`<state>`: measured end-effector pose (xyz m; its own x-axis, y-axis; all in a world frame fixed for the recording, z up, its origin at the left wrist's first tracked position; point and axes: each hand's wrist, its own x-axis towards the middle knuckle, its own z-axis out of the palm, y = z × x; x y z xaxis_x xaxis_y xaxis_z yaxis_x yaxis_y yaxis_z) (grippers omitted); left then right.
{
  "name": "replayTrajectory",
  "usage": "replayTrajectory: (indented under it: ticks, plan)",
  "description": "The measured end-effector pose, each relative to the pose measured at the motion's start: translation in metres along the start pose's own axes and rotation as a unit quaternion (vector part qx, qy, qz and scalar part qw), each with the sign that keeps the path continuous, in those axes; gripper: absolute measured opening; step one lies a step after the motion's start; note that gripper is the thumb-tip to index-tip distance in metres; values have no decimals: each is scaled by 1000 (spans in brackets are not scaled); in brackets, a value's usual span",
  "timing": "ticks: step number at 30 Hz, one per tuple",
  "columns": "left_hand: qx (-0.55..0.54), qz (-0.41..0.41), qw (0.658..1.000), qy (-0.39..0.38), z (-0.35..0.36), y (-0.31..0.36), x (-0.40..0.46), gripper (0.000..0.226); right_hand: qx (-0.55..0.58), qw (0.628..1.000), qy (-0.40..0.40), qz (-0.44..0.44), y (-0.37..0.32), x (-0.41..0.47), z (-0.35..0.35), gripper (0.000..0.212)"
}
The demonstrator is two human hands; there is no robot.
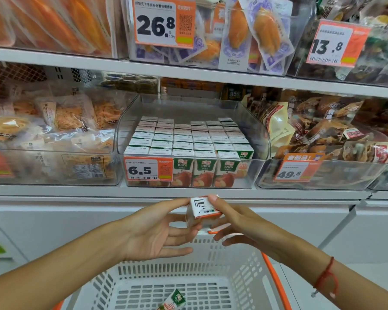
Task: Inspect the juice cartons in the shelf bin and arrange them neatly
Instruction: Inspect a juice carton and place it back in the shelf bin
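Observation:
A clear plastic shelf bin (259,130) on the middle shelf holds several rows of small apple juice cartons (184,139), white tops up, green fronts facing me. Below the shelf edge, both hands hold one juice carton (203,210) tilted with its white end toward me. My left hand (157,231) supports it from the left with thumb on top and fingers spread. My right hand (238,224) grips it from the right, thumb on its upper corner. Another juice carton (175,300) lies in the basket below.
A white shopping basket (251,265) with orange handles sits under my hands. An orange price tag 6.5 (147,168) covers the bin's front left. Bins of snack bags (49,130) and dried meat packs (323,135) flank it. An upper shelf (188,72) overhangs.

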<state>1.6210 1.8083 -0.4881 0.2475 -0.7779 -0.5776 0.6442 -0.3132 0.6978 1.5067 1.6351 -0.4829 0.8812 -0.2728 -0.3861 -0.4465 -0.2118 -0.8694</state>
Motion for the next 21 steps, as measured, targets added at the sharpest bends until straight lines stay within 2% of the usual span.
replayTrajectory:
  ticks: [3,6,9,11,13,16,18,21]
  plan:
    - [-13,130,990,61,10,-4,5,59,37,999,-12,-32,-5,0,-6,57]
    - [33,286,945,156,19,-4,6,67,96,993,-39,-59,-10,0,-10,48]
    - [151,391,894,157,22,-5,2,65,155,980,-35,-119,-11,-1,-10,37]
    - [184,426,875,141,25,-8,1,61,138,977,-3,-161,-10,-1,-7,37]
    - [162,416,885,135,28,-9,3,54,97,976,56,-188,-8,-1,-2,40]
    - [132,340,919,151,27,-7,6,46,-24,954,179,-239,-6,-3,1,40]
    - [99,275,943,158,26,-5,6,44,-136,911,240,-307,-3,-3,-1,32]
    - [-16,204,971,121,20,-3,5,53,-301,816,291,-399,1,-2,-4,34]
